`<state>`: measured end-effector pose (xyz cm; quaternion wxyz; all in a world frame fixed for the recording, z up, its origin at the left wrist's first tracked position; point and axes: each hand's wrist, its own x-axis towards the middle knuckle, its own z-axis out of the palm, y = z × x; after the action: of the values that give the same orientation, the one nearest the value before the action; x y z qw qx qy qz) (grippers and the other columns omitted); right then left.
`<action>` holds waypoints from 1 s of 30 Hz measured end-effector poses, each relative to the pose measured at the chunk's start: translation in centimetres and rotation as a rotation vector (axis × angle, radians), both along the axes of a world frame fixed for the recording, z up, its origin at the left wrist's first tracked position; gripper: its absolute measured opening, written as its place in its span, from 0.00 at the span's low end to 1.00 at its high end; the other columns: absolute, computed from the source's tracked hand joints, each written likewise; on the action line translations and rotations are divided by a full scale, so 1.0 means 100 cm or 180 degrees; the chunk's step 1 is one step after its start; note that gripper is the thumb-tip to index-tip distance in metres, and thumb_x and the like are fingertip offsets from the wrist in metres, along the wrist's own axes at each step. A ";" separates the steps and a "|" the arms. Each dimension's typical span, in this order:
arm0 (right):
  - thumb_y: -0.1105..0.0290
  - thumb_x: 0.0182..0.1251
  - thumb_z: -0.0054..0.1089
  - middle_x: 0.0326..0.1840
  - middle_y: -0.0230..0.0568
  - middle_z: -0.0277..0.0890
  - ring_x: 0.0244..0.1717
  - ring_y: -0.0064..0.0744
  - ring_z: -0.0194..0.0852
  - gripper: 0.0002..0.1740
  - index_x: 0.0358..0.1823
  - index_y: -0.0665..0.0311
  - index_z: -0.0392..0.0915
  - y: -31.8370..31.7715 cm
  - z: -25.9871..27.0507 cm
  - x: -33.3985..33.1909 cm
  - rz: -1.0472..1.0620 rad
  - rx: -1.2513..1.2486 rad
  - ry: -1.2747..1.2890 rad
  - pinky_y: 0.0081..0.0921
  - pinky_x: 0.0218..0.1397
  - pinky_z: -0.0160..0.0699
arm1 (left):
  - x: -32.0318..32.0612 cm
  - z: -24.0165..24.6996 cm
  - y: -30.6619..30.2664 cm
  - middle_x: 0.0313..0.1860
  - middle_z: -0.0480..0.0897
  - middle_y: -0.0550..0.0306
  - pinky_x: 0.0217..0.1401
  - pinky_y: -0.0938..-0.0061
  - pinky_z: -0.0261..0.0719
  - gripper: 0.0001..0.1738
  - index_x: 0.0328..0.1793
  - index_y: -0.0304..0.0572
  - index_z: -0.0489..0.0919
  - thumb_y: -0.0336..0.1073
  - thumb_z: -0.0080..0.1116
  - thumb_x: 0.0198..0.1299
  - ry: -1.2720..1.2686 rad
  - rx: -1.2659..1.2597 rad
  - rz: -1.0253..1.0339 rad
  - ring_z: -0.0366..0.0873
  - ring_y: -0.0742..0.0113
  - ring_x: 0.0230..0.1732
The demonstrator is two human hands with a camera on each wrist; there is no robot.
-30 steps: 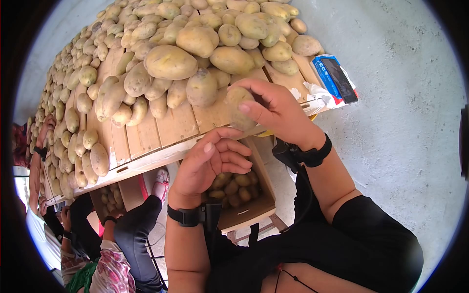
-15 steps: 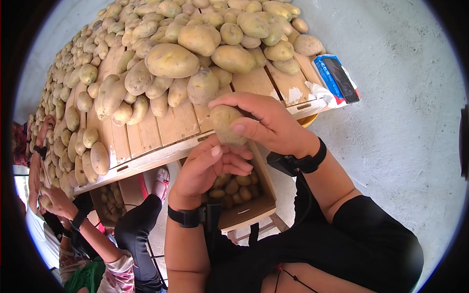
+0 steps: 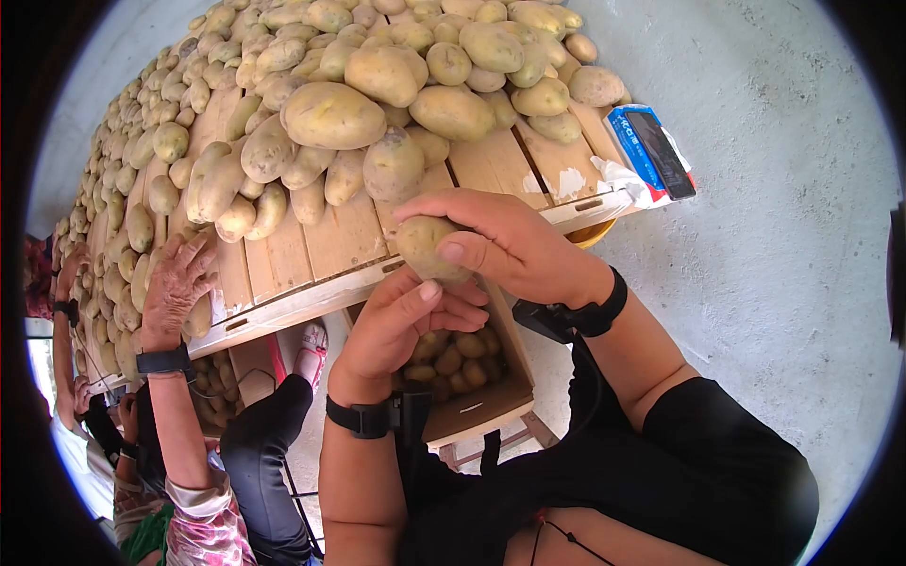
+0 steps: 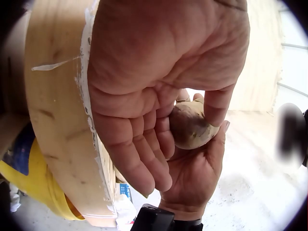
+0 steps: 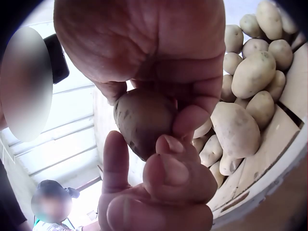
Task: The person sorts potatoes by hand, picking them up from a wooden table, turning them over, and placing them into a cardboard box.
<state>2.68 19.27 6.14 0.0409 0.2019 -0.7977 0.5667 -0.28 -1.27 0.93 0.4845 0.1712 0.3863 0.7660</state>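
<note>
A potato (image 3: 427, 247) is held between thumb and fingers of my right hand (image 3: 528, 247), just off the table's front edge. My left hand (image 3: 392, 325) is below it, thumb and fingertips at its lower side, fingers loosely bent. In the left wrist view the potato (image 4: 191, 126) lies in the right hand (image 4: 192, 180), with the left thumb touching it. The right wrist view shows the potato (image 5: 144, 122) between the right thumb and fingers, the left fingers (image 5: 168, 178) against its underside.
Potatoes (image 3: 330, 118) are heaped on the slatted wooden table (image 3: 283, 269). Below its edge stands a box of potatoes (image 3: 472, 410). A phone (image 3: 658, 156) lies on a blue box at the right corner. Another person's hand (image 3: 176, 283) reaches onto the table at left.
My right hand has brought the potato left and down to my left hand, which now touches it. At left, another person's hand has come onto the potatoes near the table edge.
</note>
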 end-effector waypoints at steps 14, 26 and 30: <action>0.57 0.79 0.48 0.47 0.45 0.79 0.47 0.35 0.77 0.23 0.67 0.63 0.74 -0.004 0.003 0.002 -0.0046 0.0027 -0.0048 0.29 0.55 0.74 | 0.001 -0.002 0.000 0.55 0.82 0.43 0.59 0.63 0.83 0.27 0.64 0.30 0.73 0.48 0.55 0.73 0.0191 -0.0129 0.0133 0.84 0.55 0.53; 0.57 0.80 0.46 0.60 0.45 0.78 0.60 0.37 0.75 0.25 0.68 0.67 0.71 -0.002 0.008 0.003 0.0182 -0.0218 -0.0199 0.29 0.66 0.70 | 0.001 -0.001 0.001 0.55 0.82 0.43 0.60 0.60 0.84 0.31 0.67 0.30 0.70 0.48 0.61 0.69 0.0193 0.0032 0.0364 0.84 0.54 0.56; 0.58 0.80 0.48 0.63 0.46 0.76 0.65 0.39 0.73 0.25 0.68 0.68 0.71 -0.002 0.005 0.001 0.0259 -0.0222 -0.0039 0.32 0.70 0.67 | -0.001 -0.003 0.001 0.57 0.81 0.42 0.61 0.57 0.84 0.35 0.70 0.30 0.67 0.49 0.64 0.67 0.0093 0.0184 0.0345 0.83 0.52 0.58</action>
<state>2.74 19.10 6.68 0.0200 0.2291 -0.7689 0.5966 -0.39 -1.16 0.62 0.4314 0.1751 0.3798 0.7994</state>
